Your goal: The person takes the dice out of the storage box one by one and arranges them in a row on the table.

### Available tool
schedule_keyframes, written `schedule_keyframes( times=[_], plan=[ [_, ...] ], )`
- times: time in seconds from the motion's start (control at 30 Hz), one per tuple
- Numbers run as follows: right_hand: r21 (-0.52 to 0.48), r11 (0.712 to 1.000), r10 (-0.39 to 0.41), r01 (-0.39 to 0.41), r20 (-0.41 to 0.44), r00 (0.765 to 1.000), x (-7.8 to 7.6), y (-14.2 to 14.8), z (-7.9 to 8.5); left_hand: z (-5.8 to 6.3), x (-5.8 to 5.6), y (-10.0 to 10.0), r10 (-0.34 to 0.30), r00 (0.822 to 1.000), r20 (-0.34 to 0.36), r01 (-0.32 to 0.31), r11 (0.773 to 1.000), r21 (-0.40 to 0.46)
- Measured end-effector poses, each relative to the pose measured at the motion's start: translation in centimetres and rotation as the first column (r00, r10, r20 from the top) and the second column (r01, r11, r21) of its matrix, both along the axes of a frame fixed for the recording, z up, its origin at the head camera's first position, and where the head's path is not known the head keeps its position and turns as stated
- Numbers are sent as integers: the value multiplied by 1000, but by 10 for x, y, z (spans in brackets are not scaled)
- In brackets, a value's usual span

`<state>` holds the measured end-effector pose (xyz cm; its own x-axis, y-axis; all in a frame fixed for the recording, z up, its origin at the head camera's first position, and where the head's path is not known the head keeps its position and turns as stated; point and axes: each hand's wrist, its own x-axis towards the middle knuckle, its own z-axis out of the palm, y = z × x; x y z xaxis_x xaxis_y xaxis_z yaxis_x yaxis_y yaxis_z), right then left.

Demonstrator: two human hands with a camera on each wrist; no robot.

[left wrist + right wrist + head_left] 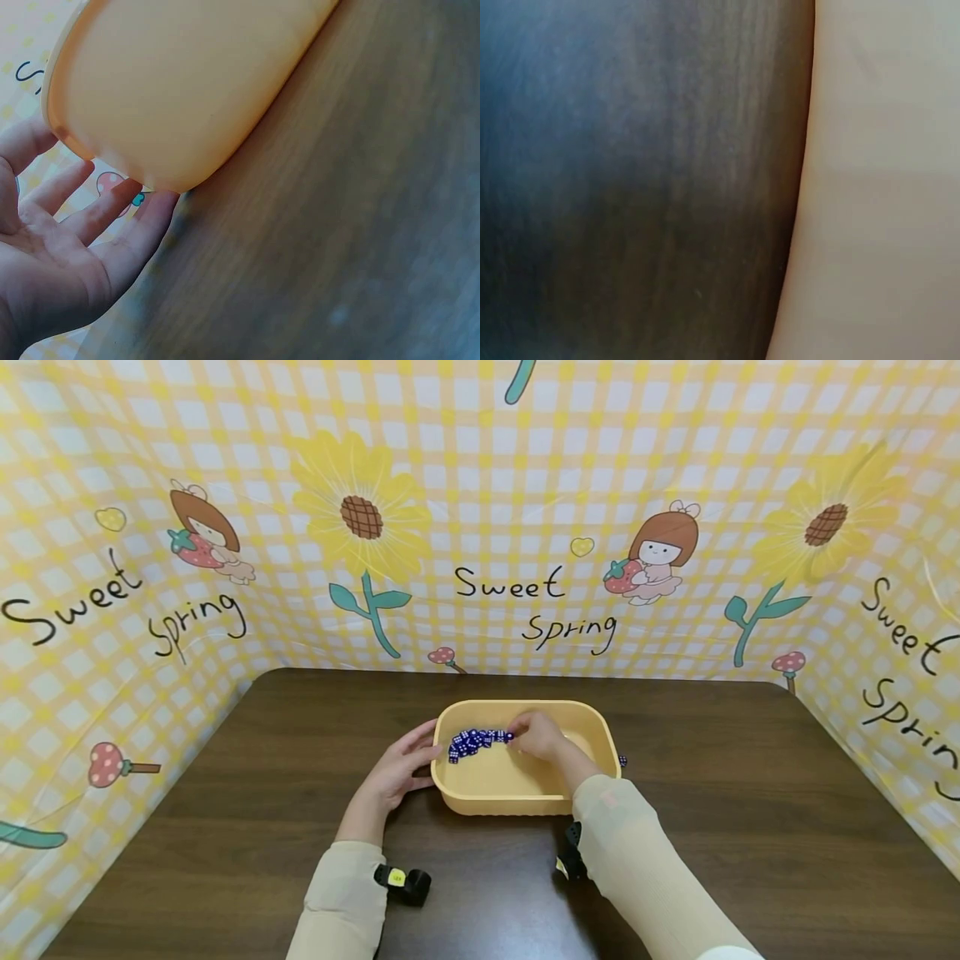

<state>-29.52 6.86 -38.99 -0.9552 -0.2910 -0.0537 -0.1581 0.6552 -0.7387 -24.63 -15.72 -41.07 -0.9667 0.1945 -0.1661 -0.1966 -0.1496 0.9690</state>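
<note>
A pale yellow plastic tub (495, 781) stands on the table, its outer wall (187, 82) filling the top of the left wrist view. My left hand (396, 770) rests its spread, nearly straight fingers (124, 255) against the tub's left end. Inside, several dark blue dice (468, 743) with white dots form a curved cluster along the back left. My right hand (538, 737) reaches into the tub and pinches a die (510, 737) at the cluster's right end; its fingertips partly cover it. The right wrist view shows only the tub's side (877, 187) and the tabletop, not the hand.
Another dark die (623, 761) lies outside the tub, close to its right end. The dark brown wooden table (262, 877) extends around the tub. A yellow checked cloth (480, 510) with printed flowers hangs behind and at both sides. Each wrist carries a small black camera (405, 885).
</note>
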Motion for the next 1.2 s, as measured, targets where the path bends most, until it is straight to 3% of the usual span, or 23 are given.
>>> schedule_keyframes(
  times=[0.07, 0.23, 0.4, 0.47, 0.5, 0.6, 0.7, 0.73, 0.87, 1.0, 1.03, 1.1, 1.2],
  plan=[
    [16, 1000, 0, 1, -16, 1000, 1, 1, 1, 0, 0, 0, 0, 1000, -2, 0, 1000, 1],
    [41, 999, 5, -3, -48, 999, -11, 5, -14, 0, 0, 2, 1, 1000, -7, -1, 1000, -4],
    [40, 999, -7, 9, -36, 999, -18, 4, -21, 0, 1, 3, 0, 1000, -8, 0, 1000, 0],
    [35, 999, 26, -24, -69, 997, -19, 5, -22, 0, 1, 3, 5, 1000, -6, -5, 1000, 2],
    [6, 998, 59, -59, -99, 993, -29, 8, -34, 0, 1, 3, 7, 1000, -5, -7, 1000, 1],
    [-1, 996, 87, -87, -113, 990, -34, 10, -41, 0, 1, 2, 7, 1000, -4, -7, 1000, -1],
    [-10, 996, 82, -83, -101, 991, -31, 9, -37, 0, 1, 2, 7, 1000, -1, -7, 1000, 0],
    [15, 998, 58, -57, -80, 995, -21, 6, -24, 0, 1, 1, 4, 1000, -3, -4, 1000, 0],
    [16, 998, 65, -63, -97, 993, -9, 4, -10, -1, 0, 1, 2, 1000, -2, -2, 1000, 3],
    [-4, 998, 66, -66, -52, 996, -16, 5, -12, -2, 0, 0, -3, 1000, -3, 3, 1000, 1],
    [-33, 995, 95, -98, -82, 992, -26, 8, -23, -2, 0, 0, -3, 1000, -3, 3, 1000, 1],
    [-33, 994, 103, -105, -71, 992, -33, 9, -28, -2, 0, 0, -4, 1000, -5, 4, 1000, 0],
    [-24, 993, 111, -114, -95, 989, -32, 8, -22, -1, 0, 0, 0, 1000, -8, 0, 1000, -1]
  ],
)
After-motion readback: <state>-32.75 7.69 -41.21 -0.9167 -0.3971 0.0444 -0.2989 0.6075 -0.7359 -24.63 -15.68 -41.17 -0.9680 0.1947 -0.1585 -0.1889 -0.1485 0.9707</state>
